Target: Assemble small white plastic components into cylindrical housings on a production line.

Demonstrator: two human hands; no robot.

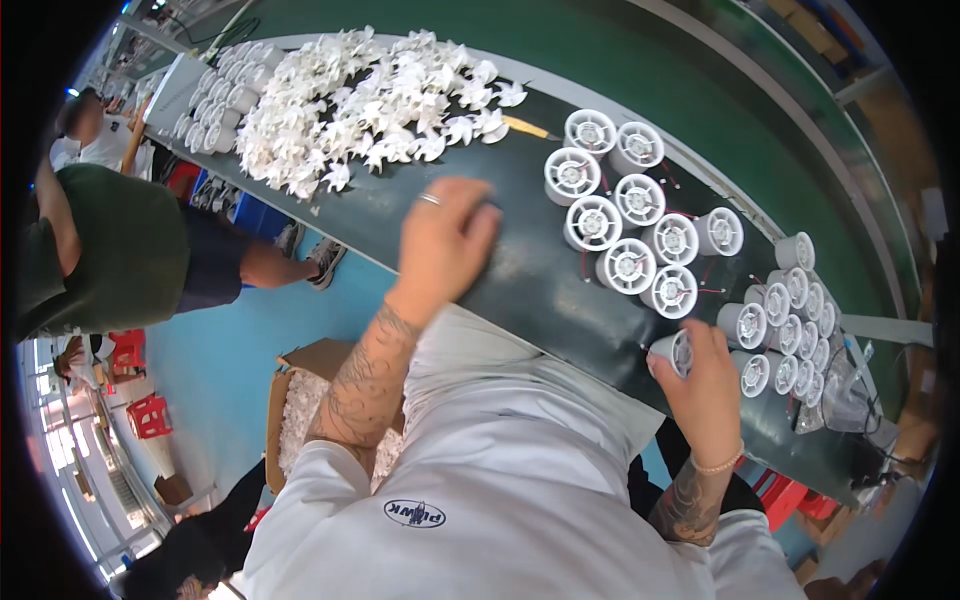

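Observation:
My right hand (pixel 700 375) has its thumb and fingers around a white round fan housing (pixel 670 352) near the front edge of the dark bench (pixel 520 270). My left hand (pixel 447 240), with a ring on one finger, hovers over the bench to the left. Its fingers are loosely bent with the thumb apart, and nothing shows in it; the palm is hidden. Ahead of my right hand stands a group of white fan housings (pixel 630 265) with spoked faces and thin red wires. A large heap of white fan blades (pixel 370 100) lies beyond my left hand.
More fan housings (pixel 790 330) stand at the right, beside a clear plastic bag (pixel 845 395). White cups (pixel 225 100) are stacked far left. A yellow-handled tool (pixel 527 127) lies near the blades. Below left is a cardboard box (pixel 285 420) of white parts. A person (pixel 110 240) stands at left.

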